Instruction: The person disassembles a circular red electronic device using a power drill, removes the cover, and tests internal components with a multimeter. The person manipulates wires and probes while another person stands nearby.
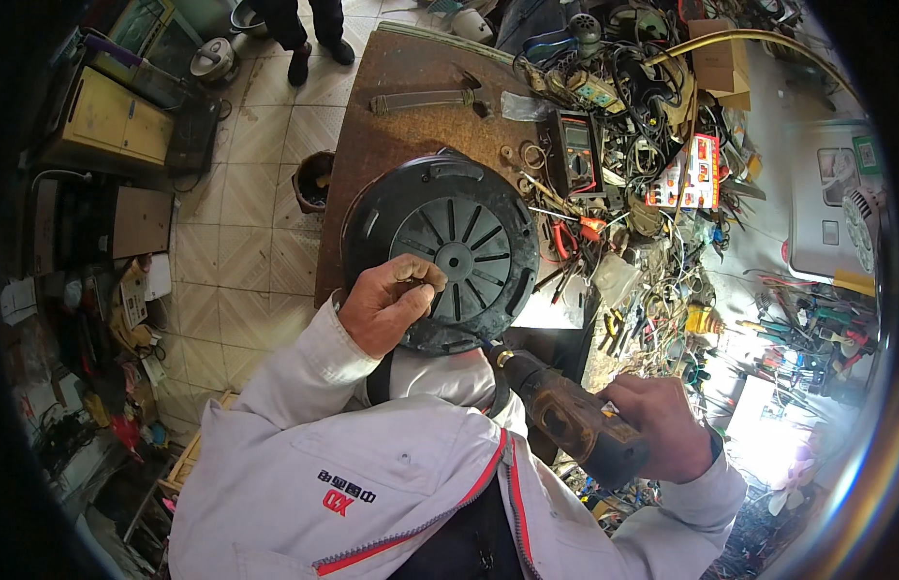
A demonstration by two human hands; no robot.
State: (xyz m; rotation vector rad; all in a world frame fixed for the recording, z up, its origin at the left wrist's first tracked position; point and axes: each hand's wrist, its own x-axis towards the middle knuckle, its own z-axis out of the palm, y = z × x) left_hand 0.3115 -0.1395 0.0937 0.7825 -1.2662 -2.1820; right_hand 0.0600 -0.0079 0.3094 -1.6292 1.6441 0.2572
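Observation:
A round black plastic base (512, 232) with radiating slots and a central hole lies bottom up at the near edge of the brown table. Over its near left part, my left hand (386, 307) is closed with thumb and fingertips together; whatever they may hold is too small to make out. My right hand (652, 420) grips the handle of a worn, dark cordless drill (565, 406). The drill's tip points to the near rim of the base, and I cannot tell whether it touches.
Pliers with red handles (565, 242), a multimeter (577, 150) and tangled cables crowd the table's right side. A strap-like strip (422, 100) lies toward the far end. On the tiled floor stands a dark bin (315, 181); another person's legs (309, 34) show at the top.

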